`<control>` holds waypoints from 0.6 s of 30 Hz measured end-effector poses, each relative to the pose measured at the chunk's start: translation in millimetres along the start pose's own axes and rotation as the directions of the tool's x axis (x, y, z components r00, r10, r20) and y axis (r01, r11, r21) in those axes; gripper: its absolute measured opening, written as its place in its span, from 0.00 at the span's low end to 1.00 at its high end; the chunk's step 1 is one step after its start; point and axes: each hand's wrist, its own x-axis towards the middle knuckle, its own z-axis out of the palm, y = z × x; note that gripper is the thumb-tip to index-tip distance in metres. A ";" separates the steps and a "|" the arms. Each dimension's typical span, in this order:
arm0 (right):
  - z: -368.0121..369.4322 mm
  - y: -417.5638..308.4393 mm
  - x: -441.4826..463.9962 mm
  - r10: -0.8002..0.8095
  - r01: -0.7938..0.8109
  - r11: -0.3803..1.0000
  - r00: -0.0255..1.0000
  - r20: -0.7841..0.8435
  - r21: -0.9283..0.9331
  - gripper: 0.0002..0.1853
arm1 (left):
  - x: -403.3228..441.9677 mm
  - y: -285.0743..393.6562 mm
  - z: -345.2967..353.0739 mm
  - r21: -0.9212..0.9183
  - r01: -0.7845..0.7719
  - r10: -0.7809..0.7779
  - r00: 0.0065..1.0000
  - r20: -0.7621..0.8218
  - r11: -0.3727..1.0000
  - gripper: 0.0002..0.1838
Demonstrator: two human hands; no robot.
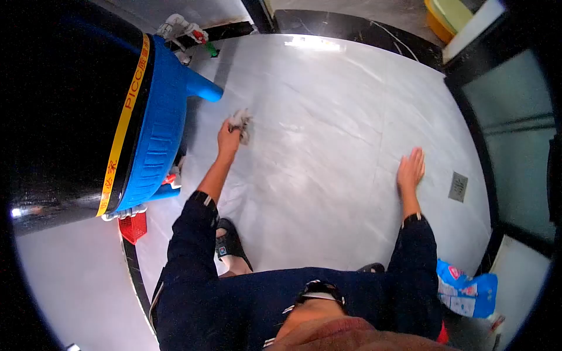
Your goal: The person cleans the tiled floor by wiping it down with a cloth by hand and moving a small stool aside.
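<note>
My left hand [228, 139] is closed around a crumpled grey-white rag [242, 120], with much of it sticking out past the fingers. The rag is at the pale marbled floor [316, 175], near the blue leg of a large tank. On the other side, my right hand [411, 168] is held flat with its fingers stretched out, over or on the floor. Nothing shows in it. A square metal floor drain [458, 186] lies a little to its right.
A big black tank on a blue base [153, 126] stands at the left, with pipes and valves [190, 32] behind it. A red basket [133, 227] sits below it. A blue-and-white bag [467, 288] lies at the lower right, near a dark-framed glass door [512, 137]. A yellow basin [442, 22] is at the top right.
</note>
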 end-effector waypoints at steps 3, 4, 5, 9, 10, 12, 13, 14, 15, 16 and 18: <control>-16.5 -3.9 -22.5 -0.087 0.078 0.993 0.991 -0.098 -0.087 0.29 | 60.3 -49.0 -7.3 0.306 -0.071 0.106 0.989 -0.098 0.949 0.28; -28.8 -1.1 -24.5 -0.090 0.080 0.992 0.990 -0.109 -0.096 0.29 | 79.5 -61.3 3.1 0.395 -0.082 0.137 0.984 -0.112 0.915 0.32; -35.0 -2.2 -25.0 -0.081 0.074 0.993 0.994 -0.077 -0.088 0.30 | 101.0 -71.6 14.2 0.479 -0.091 0.169 0.978 -0.122 0.873 0.36; -25.0 -9.2 -10.9 -0.061 0.061 0.996 0.998 0.004 -0.070 0.30 | 169.4 -52.5 82.5 0.766 -0.050 0.218 0.969 -0.119 0.640 0.42; -22.4 -11.0 -10.3 -0.060 0.060 0.997 0.998 0.011 -0.057 0.31 | 179.9 -24.1 94.2 0.742 -0.038 0.206 0.969 -0.136 0.670 0.41; -27.9 -12.7 -12.4 -0.066 0.066 0.996 0.998 0.015 -0.052 0.31 | 217.0 6.7 119.2 0.734 -0.075 0.221 0.970 -0.104 0.675 0.38; -33.0 -13.3 -15.8 -0.069 0.070 0.996 0.997 0.017 -0.049 0.30 | 240.1 11.9 131.7 0.749 -0.125 0.248 0.967 -0.054 0.651 0.36; -38.0 -14.5 -20.3 -0.070 0.070 0.996 0.997 0.015 -0.047 0.31 | 241.9 46.4 141.6 0.745 -0.136 0.196 0.981 0.007 0.653 0.34; -39.8 -16.1 -19.2 -0.082 0.082 0.996 0.997 0.007 -0.041 0.31 | 241.7 81.4 158.2 0.740 -0.138 0.144 0.988 0.055 0.658 0.32; -40.2 -17.3 -18.7 -0.094 0.094 0.995 0.996 -0.002 -0.035 0.31 | 247.4 79.6 188.7 0.692 -0.347 0.440 0.897 0.047 0.634 0.30; -40.7 -15.8 -19.4 -0.089 0.088 0.995 0.996 -0.001 -0.039 0.31 | 222.5 124.6 258.6 0.632 -0.486 0.511 0.844 0.161 0.603 0.28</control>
